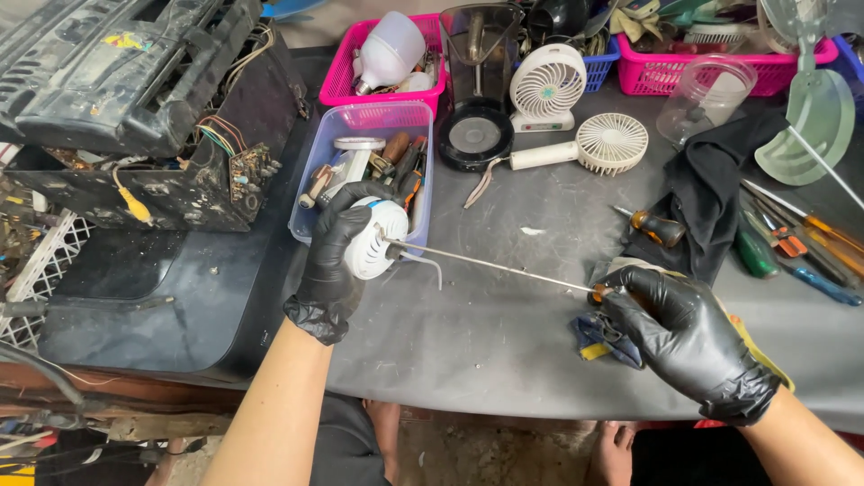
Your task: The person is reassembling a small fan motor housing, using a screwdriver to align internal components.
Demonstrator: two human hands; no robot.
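Observation:
Both my hands wear black gloves. My left hand (335,256) grips a round white fan part (373,238) above the table's left middle. My right hand (670,328) holds the handle end of a long thin screwdriver (490,265), near the table's front right. The screwdriver's shaft runs left and its tip meets the white part. A thin bent wire (425,262) hangs from that part. Under my right hand lies a blue and yellow cloth (598,337).
A clear tub of tools (396,121) stands behind my left hand. Two small white fans (612,142) (547,85), a black base (475,135), pink baskets (342,76), a black cloth (711,184) and several screwdrivers (792,238) fill the grey table (504,324). An opened black device (153,108) sits at left.

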